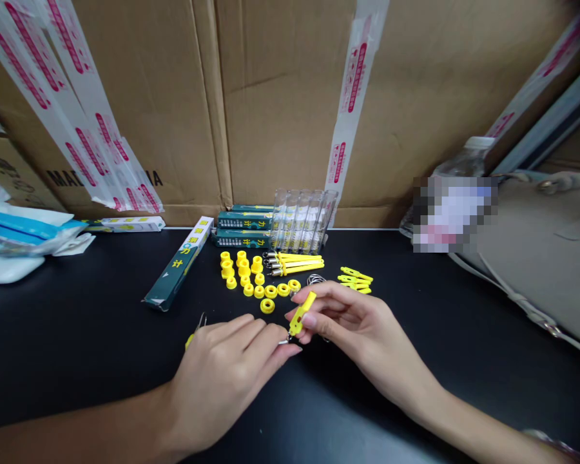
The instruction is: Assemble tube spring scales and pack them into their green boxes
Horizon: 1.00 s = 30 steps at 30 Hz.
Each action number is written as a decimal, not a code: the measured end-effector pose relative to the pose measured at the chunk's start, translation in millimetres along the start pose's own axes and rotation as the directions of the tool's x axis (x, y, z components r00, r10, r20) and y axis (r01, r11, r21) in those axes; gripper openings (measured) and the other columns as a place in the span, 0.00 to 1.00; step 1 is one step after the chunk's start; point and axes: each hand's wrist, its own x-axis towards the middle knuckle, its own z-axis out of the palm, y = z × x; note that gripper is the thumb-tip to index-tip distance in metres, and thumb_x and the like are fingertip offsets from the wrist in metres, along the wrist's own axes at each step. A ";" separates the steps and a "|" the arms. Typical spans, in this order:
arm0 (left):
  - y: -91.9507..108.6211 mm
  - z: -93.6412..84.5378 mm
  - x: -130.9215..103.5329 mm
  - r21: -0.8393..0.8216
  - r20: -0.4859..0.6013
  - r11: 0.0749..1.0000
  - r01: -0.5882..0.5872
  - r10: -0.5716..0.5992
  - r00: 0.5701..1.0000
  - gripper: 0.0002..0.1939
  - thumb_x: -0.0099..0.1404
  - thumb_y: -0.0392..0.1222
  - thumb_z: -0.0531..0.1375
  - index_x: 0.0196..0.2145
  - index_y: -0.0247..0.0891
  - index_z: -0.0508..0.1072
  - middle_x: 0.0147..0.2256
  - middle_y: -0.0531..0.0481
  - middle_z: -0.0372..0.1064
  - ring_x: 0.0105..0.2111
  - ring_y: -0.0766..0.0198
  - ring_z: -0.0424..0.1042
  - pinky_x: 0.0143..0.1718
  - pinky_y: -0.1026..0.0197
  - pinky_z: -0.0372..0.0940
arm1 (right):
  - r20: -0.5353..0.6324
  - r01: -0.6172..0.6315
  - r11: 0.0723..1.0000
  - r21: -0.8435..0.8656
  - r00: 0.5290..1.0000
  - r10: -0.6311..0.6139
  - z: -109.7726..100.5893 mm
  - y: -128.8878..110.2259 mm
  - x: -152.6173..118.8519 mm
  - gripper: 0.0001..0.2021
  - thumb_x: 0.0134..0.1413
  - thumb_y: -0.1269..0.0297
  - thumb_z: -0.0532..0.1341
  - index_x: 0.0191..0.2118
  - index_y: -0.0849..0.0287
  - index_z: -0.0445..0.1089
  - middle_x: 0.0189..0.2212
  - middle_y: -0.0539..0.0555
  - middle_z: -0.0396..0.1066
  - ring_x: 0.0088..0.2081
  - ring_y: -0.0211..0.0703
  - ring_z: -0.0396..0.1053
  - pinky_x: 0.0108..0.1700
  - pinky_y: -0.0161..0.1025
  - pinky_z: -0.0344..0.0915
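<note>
Close together over the front of the table, my two hands meet at a small yellow plastic clip-shaped part [300, 314]. My right hand [352, 317] is closed on it, thumb against its side. My left hand [232, 364] pinches a small silvery metal piece [283, 341] at the lower end of the yellow part; most of that piece is hidden by the fingers. Behind my left hand, a wire loop [202, 320] and a bit of yellow stick out, and I cannot tell whether the hand holds them. Loose metal rings or coils [316, 279] lie just beyond my right hand.
Several yellow collars [244, 267], yellow rods with springs [297, 263] and flat yellow parts [355, 278] lie ahead. Clear tubes [303, 222] stand by green boxes [244, 221]; another box [178, 264] lies left. A bag [536, 245] and bottle [457, 200] are right, cardboard [280, 96] behind.
</note>
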 end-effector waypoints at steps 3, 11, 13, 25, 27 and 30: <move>-0.2 0.4 -0.8 0.042 0.019 0.999 -0.011 0.010 1.000 0.14 0.74 0.40 0.55 0.30 0.37 0.72 0.23 0.55 0.70 0.22 0.64 0.70 0.23 0.59 0.58 | -0.030 -0.021 1.000 -0.002 0.999 0.021 1.0 0.6 -0.5 0.11 0.51 0.57 0.70 0.34 0.59 0.73 0.26 0.50 0.75 0.27 0.38 0.73 0.34 0.36 0.71; 0.4 2.7 -2.6 0.048 0.042 0.998 -0.032 0.030 0.999 0.15 0.74 0.39 0.53 0.28 0.38 0.69 0.23 0.55 0.67 0.22 0.64 0.68 0.23 0.58 0.56 | 0.034 -0.042 0.999 0.035 0.999 0.041 1.7 -1.5 -2.5 0.11 0.52 0.57 0.70 0.33 0.60 0.73 0.26 0.51 0.75 0.28 0.37 0.73 0.35 0.35 0.71; 0.8 3.2 -2.9 0.048 0.043 0.998 -0.030 0.028 0.999 0.16 0.75 0.39 0.53 0.27 0.38 0.68 0.22 0.55 0.66 0.21 0.64 0.67 0.23 0.58 0.55 | 0.055 -0.065 0.995 0.071 0.997 0.062 0.8 -1.6 -1.6 0.12 0.51 0.57 0.71 0.33 0.61 0.73 0.24 0.50 0.74 0.26 0.37 0.72 0.36 0.36 0.71; -0.5 -1.4 1.0 -0.161 0.007 0.985 0.060 -0.060 0.998 0.10 0.74 0.37 0.53 0.35 0.37 0.70 0.28 0.54 0.73 0.26 0.66 0.74 0.27 0.64 0.63 | 0.154 -0.335 0.866 0.372 0.942 0.299 -4.7 2.4 -1.1 0.10 0.50 0.62 0.72 0.33 0.63 0.76 0.28 0.52 0.76 0.29 0.32 0.73 0.35 0.27 0.71; -1.7 -1.9 0.8 -0.219 0.002 0.970 0.110 -0.112 0.994 0.08 0.74 0.39 0.54 0.36 0.38 0.71 0.29 0.55 0.74 0.26 0.68 0.74 0.28 0.66 0.64 | 0.156 -0.321 0.864 0.387 0.947 0.282 -3.7 2.5 -1.2 0.09 0.52 0.63 0.71 0.34 0.63 0.76 0.30 0.52 0.76 0.30 0.32 0.74 0.37 0.27 0.71; -3.4 -1.4 0.1 -0.245 0.028 0.954 0.174 -0.173 0.985 0.07 0.73 0.41 0.56 0.38 0.40 0.73 0.29 0.56 0.74 0.26 0.67 0.74 0.28 0.65 0.64 | 0.103 -0.248 0.888 0.387 0.969 0.226 -2.3 2.4 -0.7 0.09 0.53 0.62 0.71 0.36 0.61 0.76 0.31 0.51 0.76 0.31 0.33 0.73 0.39 0.28 0.71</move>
